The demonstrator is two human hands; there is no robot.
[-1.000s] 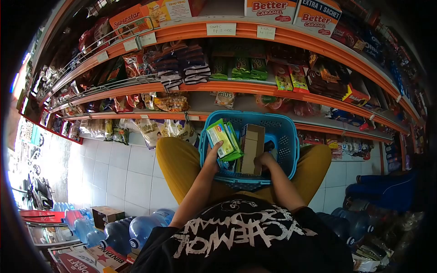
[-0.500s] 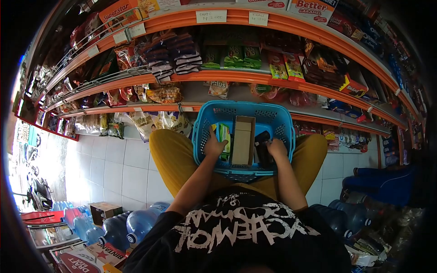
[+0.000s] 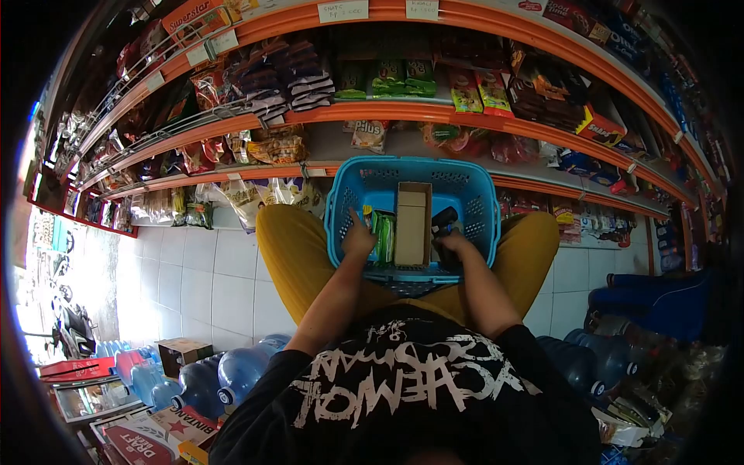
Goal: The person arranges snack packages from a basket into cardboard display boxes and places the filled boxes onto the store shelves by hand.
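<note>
A blue plastic basket (image 3: 415, 163) with perforated sides sits between my crossed legs. Inside it, an open cardboard box (image 3: 413, 225) stands lengthwise in the middle. Left of the box, several green snack packets (image 3: 383, 234) stand on edge. My left hand (image 3: 359, 239) is beside them at the basket's left wall, its index finger and thumb apart, nothing seen in it. On the box's right lies a dark, bottle-like item (image 3: 443, 220), partly covered. My right hand (image 3: 453, 243) is closed around its near part; the fingers' undersides are hidden.
Orange-edged shelves (image 3: 372, 110) full of packaged snacks rise right in front of the basket. Large blue water jugs (image 3: 244, 372) stand behind me on the left, and more jugs (image 3: 577, 364) on the right. A cardboard carton (image 3: 182, 353) sits on the tiled floor.
My left hand has moved off the green packets toward the left wall, and its finger and thumb have spread. The packets now stand straighter against the box. My right hand has shifted slightly left.
</note>
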